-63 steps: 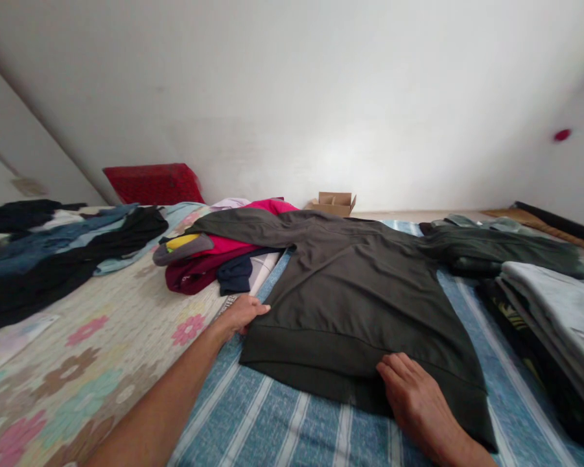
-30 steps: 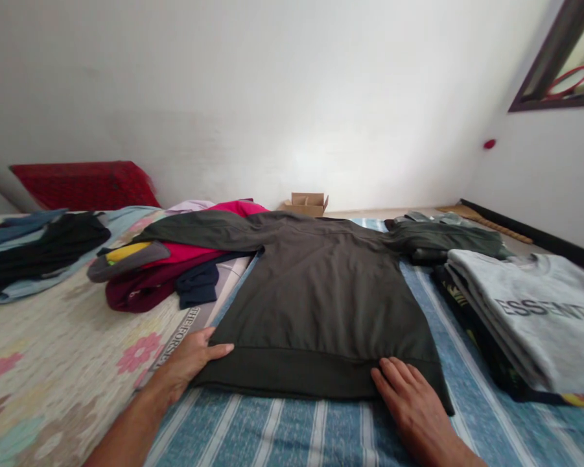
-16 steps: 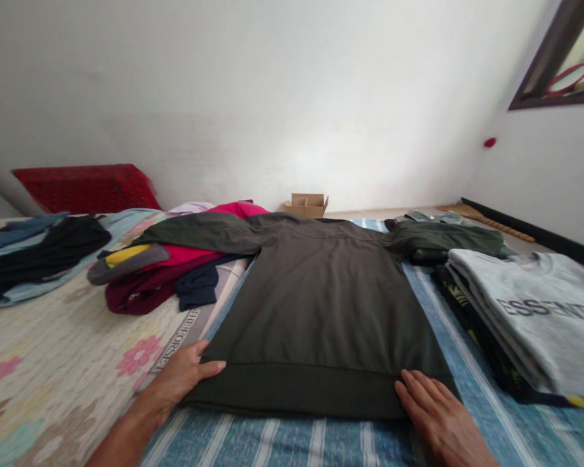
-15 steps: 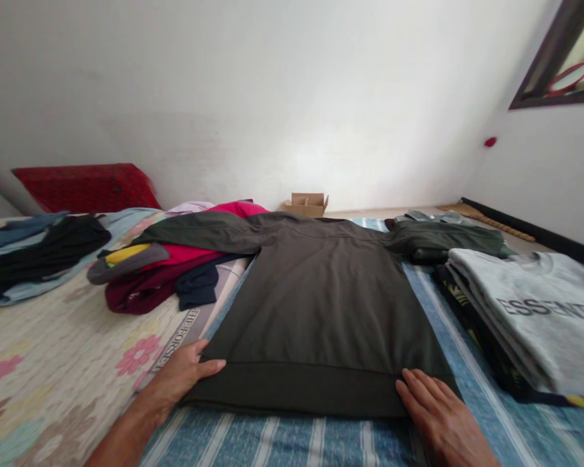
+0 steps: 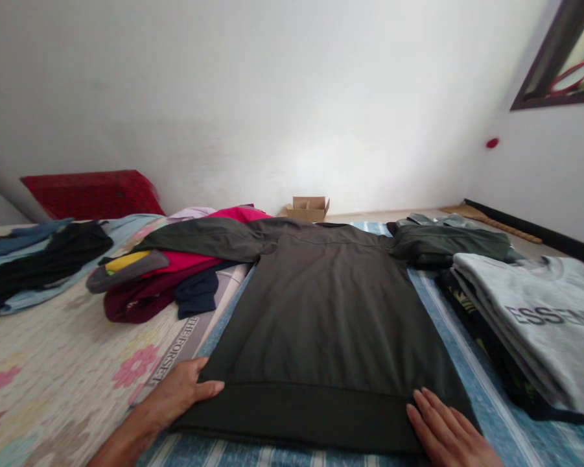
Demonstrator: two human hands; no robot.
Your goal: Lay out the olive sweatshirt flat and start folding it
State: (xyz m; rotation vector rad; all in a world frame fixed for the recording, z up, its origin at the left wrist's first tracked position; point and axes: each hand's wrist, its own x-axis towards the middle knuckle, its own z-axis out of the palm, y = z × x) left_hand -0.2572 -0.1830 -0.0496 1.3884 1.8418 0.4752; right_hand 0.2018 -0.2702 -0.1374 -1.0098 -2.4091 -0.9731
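A dark olive-grey sweatshirt [image 5: 330, 324] lies face down and spread out, its hem band nearest me. At the hem's left corner is my left hand [image 5: 182, 392], thumb resting on the fabric and index finger apart from it along the side edge; its other fingers are mostly hidden. My right hand [image 5: 450, 428] lies flat on the hem's right end, fingers stretched out and partly cut off by the frame. The left sleeve [image 5: 199, 235] reaches out over a pile of clothes. Beyond the right shoulder, folded dark green clothing [image 5: 459, 243] hides part of that side.
Blue striped cloth [image 5: 490, 389] lies under the sweatshirt. On the right is a folded stack topped by a grey shirt [image 5: 539, 292]. Maroon clothing [image 5: 136, 303] and black clothing [image 5: 48, 253] lie left on a floral sheet [image 5: 68, 363]. A cardboard box [image 5: 307, 209] stands by the wall.
The view has shifted slightly, so most things sit lower. The sweatshirt's hem appears nearer to me, and my right hand is lower and farther right. Both hands remain at the hem.
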